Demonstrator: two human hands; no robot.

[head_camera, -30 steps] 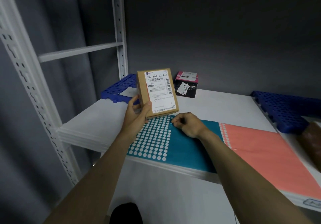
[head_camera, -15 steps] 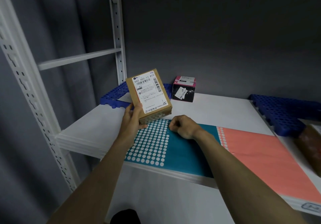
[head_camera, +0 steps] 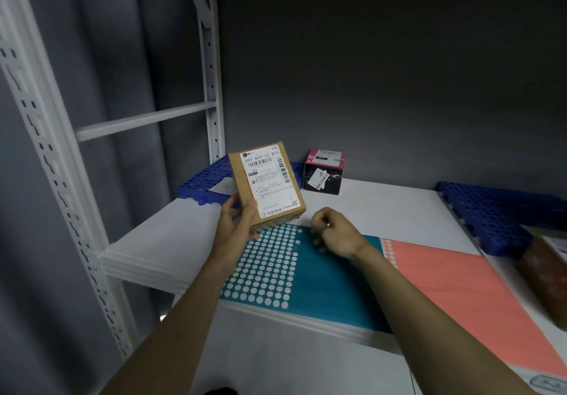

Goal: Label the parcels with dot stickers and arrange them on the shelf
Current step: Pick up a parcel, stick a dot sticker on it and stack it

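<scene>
R hand (head_camera: 336, 235) fingers curled in a narrow pinch at the top edge of the teal sticker sheet (head_camera: 325, 284); whether a dot is held is too small to tell. L hand (head_camera: 236, 226) grips the brown parcel (head_camera: 267, 184) by its lower-left corner, label facing up, tilted, just above the sheet's far-left corner. Bare white shelf (head_camera: 383, 207) lies beyond the sheet up to the pink-black box (head_camera: 323, 172); blue mats flank it, and the pink sheet (head_camera: 454, 290) is cut off at the frame's right.

Two sticker sheets (head_camera: 322, 278) lie side by side at the shelf's (head_camera: 383, 210) front; small box (head_camera: 323, 172) sits behind; parcel (head_camera: 268, 184) left of it.
</scene>
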